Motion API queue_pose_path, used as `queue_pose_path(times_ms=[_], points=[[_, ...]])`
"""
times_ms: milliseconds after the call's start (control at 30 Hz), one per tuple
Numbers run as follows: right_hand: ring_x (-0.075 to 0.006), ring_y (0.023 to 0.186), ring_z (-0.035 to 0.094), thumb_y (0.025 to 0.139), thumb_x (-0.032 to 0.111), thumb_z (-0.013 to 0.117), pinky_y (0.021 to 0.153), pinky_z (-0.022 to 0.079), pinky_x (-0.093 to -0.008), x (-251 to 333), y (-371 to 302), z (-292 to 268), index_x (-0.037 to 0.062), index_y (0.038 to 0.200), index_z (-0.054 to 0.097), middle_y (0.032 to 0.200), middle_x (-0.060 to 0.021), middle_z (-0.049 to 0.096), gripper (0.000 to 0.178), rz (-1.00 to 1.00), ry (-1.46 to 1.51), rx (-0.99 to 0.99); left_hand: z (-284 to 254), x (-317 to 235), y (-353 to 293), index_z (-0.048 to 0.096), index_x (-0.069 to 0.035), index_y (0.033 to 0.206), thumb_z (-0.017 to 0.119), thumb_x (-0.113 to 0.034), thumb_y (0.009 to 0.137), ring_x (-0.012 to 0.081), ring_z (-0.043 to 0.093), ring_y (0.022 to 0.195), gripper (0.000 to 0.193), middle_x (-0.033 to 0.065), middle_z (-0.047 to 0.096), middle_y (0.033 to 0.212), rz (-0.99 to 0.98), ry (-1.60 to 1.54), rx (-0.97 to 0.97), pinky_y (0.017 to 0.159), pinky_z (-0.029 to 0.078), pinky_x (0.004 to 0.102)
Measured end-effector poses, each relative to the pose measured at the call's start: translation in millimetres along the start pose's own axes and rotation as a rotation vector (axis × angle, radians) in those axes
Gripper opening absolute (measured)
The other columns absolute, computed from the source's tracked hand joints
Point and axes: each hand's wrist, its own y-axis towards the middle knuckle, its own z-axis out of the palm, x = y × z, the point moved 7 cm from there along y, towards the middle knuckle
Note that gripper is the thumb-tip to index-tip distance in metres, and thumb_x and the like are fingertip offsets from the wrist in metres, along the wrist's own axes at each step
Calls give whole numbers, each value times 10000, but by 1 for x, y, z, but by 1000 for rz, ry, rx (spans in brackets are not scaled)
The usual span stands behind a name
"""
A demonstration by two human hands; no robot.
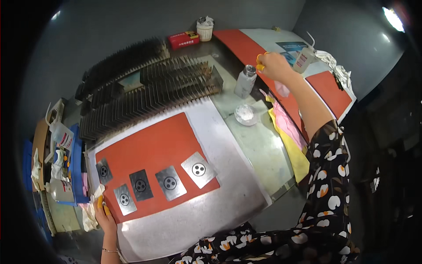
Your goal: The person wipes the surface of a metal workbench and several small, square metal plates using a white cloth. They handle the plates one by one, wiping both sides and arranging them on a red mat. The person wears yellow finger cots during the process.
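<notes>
At the lower left, my left hand (105, 219) has yellow finger covers. Its fingers are closed on a crumpled white cloth (98, 192) beside the red mat (154, 138). Several grey metal plates, each with a dark round three-dot mark, lie on that mat; the rightmost plate (198, 170) is the brightest and overhangs the mat's edge. My right hand (276, 68) reaches to the far right, fingers curled, orange covers on the fingertips. Whatever it may hold cannot be made out. Just left of it stands a white bottle with a metal top (245, 82). Below that sits a small dish with white material (245, 114).
Black slotted racks (149, 88) line the table's back left. A red box (183, 40) and a white tub (205, 31) stand behind. Pink and yellow cloths (288, 127) lie at right, near a squeeze bottle (304, 59). A blue tray (75, 171) with bottles is at left.
</notes>
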Motion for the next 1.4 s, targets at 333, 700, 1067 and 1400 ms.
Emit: queue_pose_path(times_ms=[333, 700, 1067, 1400], points=[[-310, 768, 626, 694, 104, 603, 679, 495, -417, 8, 26, 41, 54, 766, 620, 788, -147, 634, 89, -60, -84, 48, -7, -9, 1, 481, 40, 1170, 363, -32, 847, 365, 483, 991, 351, 204, 468, 1117, -7, 20, 34, 859, 392, 384], [-311, 782, 629, 715, 161, 638, 659, 491, -410, -2, -54, -13, 41, 800, 623, 782, -160, 636, 147, 234, -107, 36, -19, -22, -5, 441, 36, 1238, 452, -62, 892, 280, 482, 1082, 360, 168, 474, 1191, -63, 79, -103, 907, 370, 344], [-344, 746, 603, 685, 195, 692, 646, 461, -415, -5, -126, 149, 39, 863, 624, 759, -182, 620, 247, 441, 549, 23, 118, -288, 64, 408, 44, 1232, 811, -374, 541, 338, 377, 1144, 902, 196, 419, 1222, 254, -54, 371, 963, 273, 434], [-314, 716, 585, 772, 138, 612, 645, 444, -354, -5, -140, 107, 8, 923, 609, 818, -179, 615, 200, 340, 444, -74, 136, -288, 55, 406, 25, 1259, 778, -303, 612, 328, 368, 1132, 815, 176, 417, 1193, 467, -269, 535, 987, 266, 417]])
